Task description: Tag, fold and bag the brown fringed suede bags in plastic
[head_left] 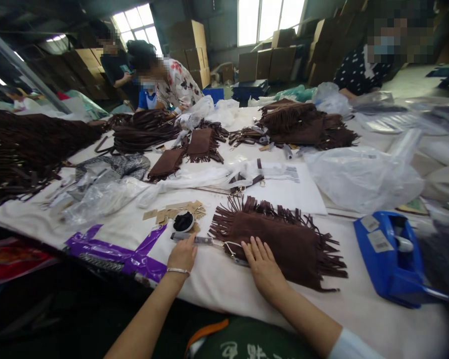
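Observation:
A dark brown fringed suede bag lies flat on the white-covered table in front of me. My right hand rests on its lower left part, palm down, fingers stretched out. At the bag's left corner is a light cord loop with a small metal ring. From there a narrow grey wrapped strap runs left, and my left hand has its fingers closed on it; the fingertips are partly hidden. Just above that hand stands a small round tub with black contents, beside several tan paper tags.
A blue tape dispenser stands at the right. Clear plastic bags lie behind it. Brown fringed pieces and dark straps are piled farther back. Purple tape marks the near left edge. Several people work across the table.

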